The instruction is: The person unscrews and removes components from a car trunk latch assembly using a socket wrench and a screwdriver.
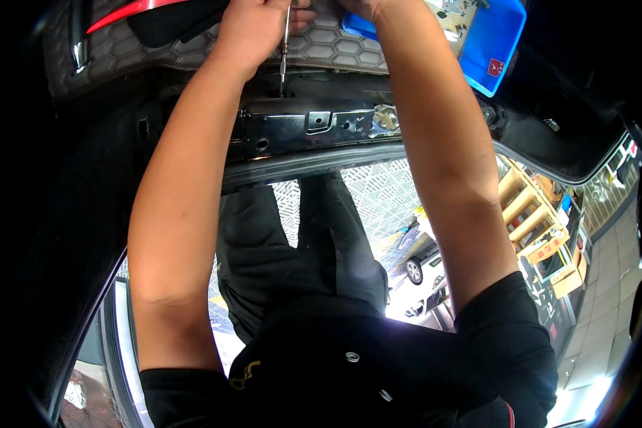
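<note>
Over there I see a bright blue tray [503, 44], grey-brown mat [324, 47] stitched in hexagons, red strip [132, 12], silvery tool [284, 60], glossy black panel [292, 128], black trousers [257, 232] and grey-and-white patterned floor [379, 187].

Up and to the left of the grip, a glossy red strip [132, 14] runs beside a flat black piece of material [167, 27], and farther left is a black tube [77, 25] with a shiny metal end. Around the grip spreads a dark quilted mat [339, 51] stitched in hexagons. Well below the grip lies a pale patterned floor [378, 187]. Lower right of the grip shows a car wheel [414, 270], with tan cartons [567, 279] farther right; pale tiles [610, 242] lie beyond those, and a bright white glare [595, 391] sits lowest.
</note>
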{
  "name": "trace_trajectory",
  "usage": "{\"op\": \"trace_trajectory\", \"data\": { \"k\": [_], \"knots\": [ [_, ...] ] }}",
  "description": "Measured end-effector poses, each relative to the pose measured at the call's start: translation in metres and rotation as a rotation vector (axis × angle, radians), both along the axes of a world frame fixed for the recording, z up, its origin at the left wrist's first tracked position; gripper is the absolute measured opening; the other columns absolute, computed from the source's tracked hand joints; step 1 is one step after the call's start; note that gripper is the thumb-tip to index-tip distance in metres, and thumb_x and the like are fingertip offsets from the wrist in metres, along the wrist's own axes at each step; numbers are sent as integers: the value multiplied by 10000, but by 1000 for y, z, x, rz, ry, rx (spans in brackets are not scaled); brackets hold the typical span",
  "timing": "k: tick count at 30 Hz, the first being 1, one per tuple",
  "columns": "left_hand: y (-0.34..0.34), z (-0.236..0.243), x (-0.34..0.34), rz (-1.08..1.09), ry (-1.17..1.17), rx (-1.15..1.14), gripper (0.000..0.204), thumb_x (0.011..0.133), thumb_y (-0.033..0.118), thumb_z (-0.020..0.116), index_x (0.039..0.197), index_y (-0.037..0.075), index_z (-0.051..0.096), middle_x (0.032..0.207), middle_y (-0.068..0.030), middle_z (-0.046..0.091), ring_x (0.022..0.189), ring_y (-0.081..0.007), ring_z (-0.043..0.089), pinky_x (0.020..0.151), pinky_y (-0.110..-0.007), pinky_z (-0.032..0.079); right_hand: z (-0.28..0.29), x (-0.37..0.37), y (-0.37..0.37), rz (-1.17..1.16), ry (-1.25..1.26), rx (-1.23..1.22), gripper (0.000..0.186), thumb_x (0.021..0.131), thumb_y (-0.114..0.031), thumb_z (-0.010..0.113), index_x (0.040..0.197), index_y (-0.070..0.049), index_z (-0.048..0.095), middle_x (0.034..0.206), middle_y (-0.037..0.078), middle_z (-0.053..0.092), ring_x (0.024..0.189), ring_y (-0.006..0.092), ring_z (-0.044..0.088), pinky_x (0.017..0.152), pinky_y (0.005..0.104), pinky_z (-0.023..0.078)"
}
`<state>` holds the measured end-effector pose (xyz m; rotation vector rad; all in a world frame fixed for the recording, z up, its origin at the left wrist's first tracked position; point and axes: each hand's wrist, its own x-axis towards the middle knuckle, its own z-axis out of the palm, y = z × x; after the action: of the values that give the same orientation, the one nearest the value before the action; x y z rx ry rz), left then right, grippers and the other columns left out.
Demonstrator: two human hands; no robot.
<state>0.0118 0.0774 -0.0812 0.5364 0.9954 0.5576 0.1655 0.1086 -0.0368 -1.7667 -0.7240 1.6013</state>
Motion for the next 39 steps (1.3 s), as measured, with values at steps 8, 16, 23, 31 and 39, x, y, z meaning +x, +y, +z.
{"op": "trace_trajectory", "data": {
  "k": [8,16,23,31,39],
  "knots": [
    [4,15,3,-5,27,-4,293,1064,229,587,1212,-24,598,980,-90,657,785,-191,673,706,-331,617,-6,7,-3,246,-343,211,348,1021,-300,649,1165,3,740,1033,78,747,951,130,661,865,295,518],
    [4,26,5,-42,82,-14,302,1072,250,572,1216,-13,607,992,-89,661,796,-199,687,726,-344,614,18,9,0,428,-523,311,398,971,-282,705,1212,33,724,928,82,749,778,225,681,730,364,544],
    [3,17,5,-4,-41,-165,303,1060,273,596,1183,-3,618,1015,-104,676,813,-198,701,756,-328,611,-8,16,4,148,-106,57,364,977,-243,683,1226,21,719,955,37,731,754,117,611,688,284,510],
    [3,11,3,-105,45,85,192,1039,201,629,1053,10,628,917,-77,695,743,-173,685,719,-306,595,20,-6,10,357,-737,183,372,821,-362,826,942,-12,790,840,252,734,883,345,754,832,399,581],
    [5,33,0,-86,-43,-56,319,1091,307,529,1158,15,640,1042,-106,708,866,-214,712,794,-348,607,6,-1,8,-3,88,-55,349,1028,-266,606,1202,23,695,949,89,736,801,217,700,744,331,560]
  ]
}}
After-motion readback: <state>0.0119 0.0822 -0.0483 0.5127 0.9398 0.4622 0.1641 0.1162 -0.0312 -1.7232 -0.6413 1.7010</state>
